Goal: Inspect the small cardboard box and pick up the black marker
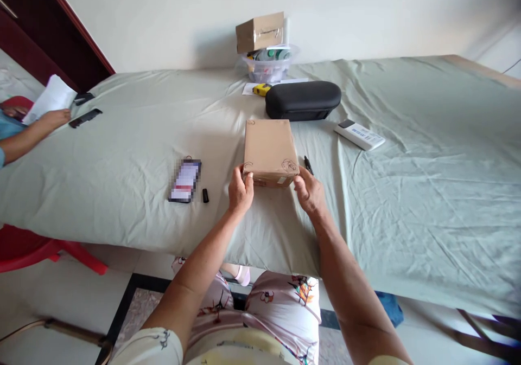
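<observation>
A brown cardboard box [268, 145] sits in front of me on the cloth-covered table, with pen scribbles at three corners of its top. My left hand [241, 192] grips its near left corner, thumb on the front face. On the near right corner, my right hand [310, 192] holds the box the same way, its fingers partly hidden behind the edge. Just beyond that hand lies an uncapped black marker [308, 164]. The black marker cap [205, 196] lies to the left, beside a phone [185, 180] with a blurred screen.
Behind the box are a black hard case [303, 100], a yellow tape measure [261, 89] and a plastic basket [268, 71] with another carton [259, 32] on top. A white device [360, 134] lies right. At far left, another person's hand [55, 118] holds paper [51, 99].
</observation>
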